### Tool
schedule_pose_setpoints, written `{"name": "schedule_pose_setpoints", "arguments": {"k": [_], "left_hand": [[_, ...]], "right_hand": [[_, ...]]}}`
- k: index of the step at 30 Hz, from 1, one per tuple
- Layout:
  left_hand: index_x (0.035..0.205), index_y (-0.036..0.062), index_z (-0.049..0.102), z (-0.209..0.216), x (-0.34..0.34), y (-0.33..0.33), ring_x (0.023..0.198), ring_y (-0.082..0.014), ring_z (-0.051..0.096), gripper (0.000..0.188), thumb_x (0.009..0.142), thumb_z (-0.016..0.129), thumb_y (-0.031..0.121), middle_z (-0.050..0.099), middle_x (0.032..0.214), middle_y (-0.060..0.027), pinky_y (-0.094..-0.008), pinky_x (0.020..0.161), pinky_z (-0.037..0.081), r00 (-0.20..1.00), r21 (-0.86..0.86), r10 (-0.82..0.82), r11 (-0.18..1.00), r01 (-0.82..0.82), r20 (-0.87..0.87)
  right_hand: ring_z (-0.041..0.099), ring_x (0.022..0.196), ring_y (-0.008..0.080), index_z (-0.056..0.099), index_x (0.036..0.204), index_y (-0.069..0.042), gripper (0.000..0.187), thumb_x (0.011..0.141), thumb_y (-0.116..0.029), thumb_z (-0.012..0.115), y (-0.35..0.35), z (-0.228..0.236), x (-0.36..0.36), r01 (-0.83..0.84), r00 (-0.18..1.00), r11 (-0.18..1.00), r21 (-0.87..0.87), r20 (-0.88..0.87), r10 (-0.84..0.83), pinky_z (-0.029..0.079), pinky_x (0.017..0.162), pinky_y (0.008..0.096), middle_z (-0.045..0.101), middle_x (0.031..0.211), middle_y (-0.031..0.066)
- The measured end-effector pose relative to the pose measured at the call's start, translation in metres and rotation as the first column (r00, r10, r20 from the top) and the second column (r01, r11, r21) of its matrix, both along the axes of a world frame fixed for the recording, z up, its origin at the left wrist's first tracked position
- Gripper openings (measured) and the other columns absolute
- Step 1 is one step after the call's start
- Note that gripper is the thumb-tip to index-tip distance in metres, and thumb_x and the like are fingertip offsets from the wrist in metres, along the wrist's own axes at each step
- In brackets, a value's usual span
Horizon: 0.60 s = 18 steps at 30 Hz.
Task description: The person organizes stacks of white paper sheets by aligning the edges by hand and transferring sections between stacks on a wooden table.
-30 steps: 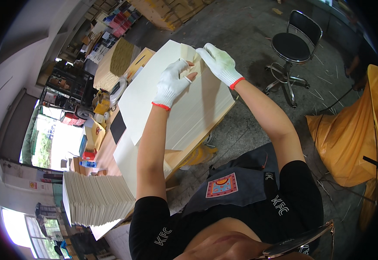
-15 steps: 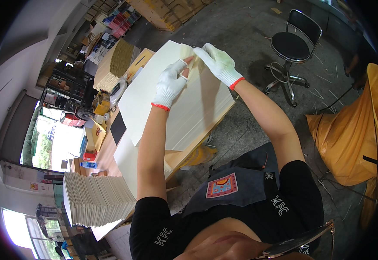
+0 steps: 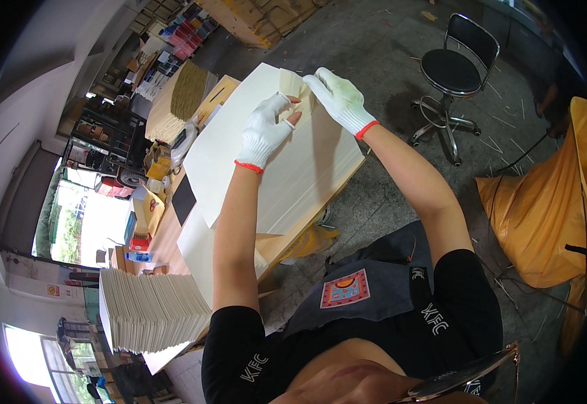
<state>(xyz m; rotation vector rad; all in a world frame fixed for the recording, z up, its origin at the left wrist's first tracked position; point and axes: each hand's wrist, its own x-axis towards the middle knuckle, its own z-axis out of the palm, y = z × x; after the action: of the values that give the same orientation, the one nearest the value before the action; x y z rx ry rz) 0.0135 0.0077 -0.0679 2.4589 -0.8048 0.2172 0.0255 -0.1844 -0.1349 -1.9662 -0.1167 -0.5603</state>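
Observation:
A thick stack of large white sheets [image 3: 239, 124] lies on the table. My left hand [image 3: 264, 131], in a white knit glove with bare thumb and forefinger tips, rests over the top sheets, thumb and forefinger apart. Just beyond those fingertips, a cream corner flap [image 3: 291, 82] of the sheets bends up. At the stack's far right edge is my right hand [image 3: 337, 99], gloved in white with a red cuff, its fingers stretched out along the sheets' edge. Its thumb points toward the flap; the undersides of its fingers are hidden.
At the table's near left end stands another tall stack of sheets [image 3: 155, 306]. Beyond the work are a brown-edged stack [image 3: 189, 94] and a dark flat panel [image 3: 183, 200]. A black swivel chair [image 3: 451, 71] stands on the floor to the right, near a large orange sack [image 3: 536, 209].
My left thumb and forefinger have spread apart and drawn back slightly from the corner. The cream flap shows more fully between my hands. My right hand has barely moved.

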Motion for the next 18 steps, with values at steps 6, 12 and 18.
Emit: {"name": "schedule_pose_setpoints", "arguments": {"k": [6, 12, 18], "left_hand": [[0.123, 0.0115, 0.069, 0.004, -0.009, -0.006, 0.092, -0.0283, 0.07, 0.034, 0.089, 0.069, 0.016, 0.073, 0.105, -0.0143, -0.0363, 0.084, 0.054, 0.996, 0.067, -0.006, 0.998, 0.0, 0.087], [0.135, 0.0199, 0.064, -0.003, -0.01, 0.001, 0.089, -0.0274, 0.073, 0.045, 0.091, 0.065, 0.014, 0.074, 0.106, -0.0113, -0.036, 0.08, 0.056, 0.98, 0.006, 0.021, 1.0, -0.023, 0.198], [0.158, 0.0228, 0.032, 0.006, -0.028, -0.007, 0.093, -0.0357, 0.072, 0.078, 0.088, 0.068, 0.02, 0.071, 0.117, -0.0143, -0.0448, 0.079, 0.057, 0.931, 0.302, 0.134, 0.922, -0.242, 0.339]], "right_hand": [[0.066, 0.081, 0.0337, 0.061, 0.096, -0.008, 0.048, 0.098, -0.055, 0.052, -0.005, 0.007, -0.008, 0.091, 0.991, 0.994, -0.059, 0.103, -0.085, 0.051, 0.073, 0.0442, 0.067, 0.082, 0.0137], [0.059, 0.115, 0.0314, 0.062, 0.11, -0.008, 0.045, 0.084, -0.044, 0.068, -0.007, 0.016, -0.04, -0.049, 0.933, 0.766, -0.641, 0.244, 0.263, 0.045, 0.103, 0.0439, 0.063, 0.116, 0.0124], [0.043, 0.139, 0.0308, 0.054, 0.135, -0.009, 0.071, 0.08, -0.05, 0.073, -0.004, 0.0, -0.044, -0.062, 0.928, 0.672, -0.738, 0.205, 0.311, 0.032, 0.12, 0.0406, 0.05, 0.143, 0.0129]]}}
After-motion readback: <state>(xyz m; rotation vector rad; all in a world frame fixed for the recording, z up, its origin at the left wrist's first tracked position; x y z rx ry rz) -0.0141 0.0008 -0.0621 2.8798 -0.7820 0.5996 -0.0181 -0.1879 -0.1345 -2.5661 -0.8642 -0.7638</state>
